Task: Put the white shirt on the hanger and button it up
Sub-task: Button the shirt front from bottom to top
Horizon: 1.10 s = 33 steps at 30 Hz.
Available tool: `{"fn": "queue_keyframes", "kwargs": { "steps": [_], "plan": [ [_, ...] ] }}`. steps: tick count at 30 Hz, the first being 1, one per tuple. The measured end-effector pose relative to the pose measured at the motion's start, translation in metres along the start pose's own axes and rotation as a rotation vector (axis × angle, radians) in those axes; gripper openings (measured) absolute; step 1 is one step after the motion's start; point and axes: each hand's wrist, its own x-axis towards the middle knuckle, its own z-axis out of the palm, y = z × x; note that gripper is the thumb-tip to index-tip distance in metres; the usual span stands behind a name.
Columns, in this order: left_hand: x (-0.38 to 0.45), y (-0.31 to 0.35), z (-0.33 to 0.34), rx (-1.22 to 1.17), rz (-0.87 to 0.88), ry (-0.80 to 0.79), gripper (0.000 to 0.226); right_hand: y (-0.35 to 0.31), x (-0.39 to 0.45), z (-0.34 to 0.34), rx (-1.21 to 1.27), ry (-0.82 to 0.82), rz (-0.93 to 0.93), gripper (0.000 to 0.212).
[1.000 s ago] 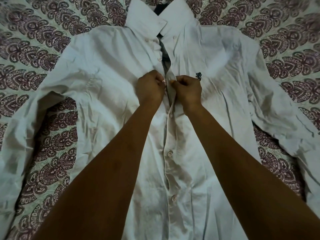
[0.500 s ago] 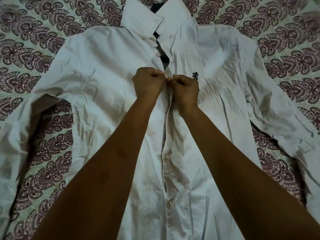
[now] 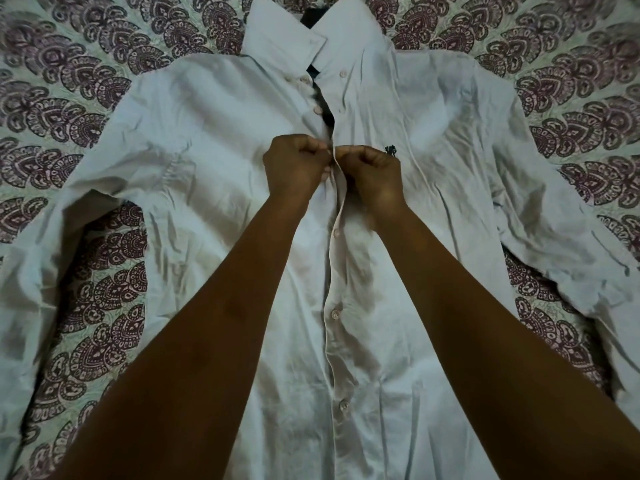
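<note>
**Ana:** At chest height on the placket, the left hand [image 3: 292,168] and the right hand [image 3: 372,174] meet knuckle to knuckle. Why so close?

**Ben:** Each one grasps its own edge of the white shirt [image 3: 214,140]. The left hand's curled fingers pinch the button side, the right hand's pinch the overlapping buttonhole side, so the 2 edges are drawn together right where a button must pass through. I can't see that button itself; the fingers hide it.

**Ana:** And below the hands?

**Ben:** 3 buttons show on the closed placket: one just under the wrists [image 3: 335,233], one further down [image 3: 334,314], and a lower one [image 3: 343,405]. So I judge the fastening is going from the hem upward.

**Ana:** Above them?

**Ben:** The front is still parted there. 2 loose buttons, the upper [image 3: 304,79] and the lower [image 3: 316,110], sit on the left edge, and a dark strip in the gap is probably the hanger [image 3: 313,19], which also peeks out at the collar [image 3: 284,32].

**Ana:** Which way does the shirt point?

**Ben:** It lies flat, front up, on the patterned bed cover [image 3: 52,64]. Its long axis runs from hem, nearest the person, to the collar, farthest away. Sleeves spread to both sides, which keeps the body panels flat for buttoning.
</note>
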Motion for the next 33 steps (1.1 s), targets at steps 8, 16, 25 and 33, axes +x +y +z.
{"fn": "queue_keyframes", "kwargs": {
  "steps": [8, 16, 25, 33],
  "plan": [
    [0.000, -0.011, 0.006, -0.273, -0.221, -0.101, 0.011, 0.017, -0.004, 0.013, -0.272, 0.225, -0.244, 0.003],
    [0.005, -0.013, 0.006, -0.529, -0.352, -0.110, 0.004, 0.022, -0.009, 0.021, -0.405, 0.264, -0.387, 0.012],
    [0.005, -0.016, 0.002, -0.495, -0.306, -0.162, 0.007, 0.006, -0.001, 0.015, -0.286, 0.150, -0.158, 0.006],
    [0.009, -0.024, 0.003, 0.179, 0.307, 0.005, 0.007, -0.025, 0.012, -0.007, -0.032, -0.133, 0.275, 0.013]
  ]
}}
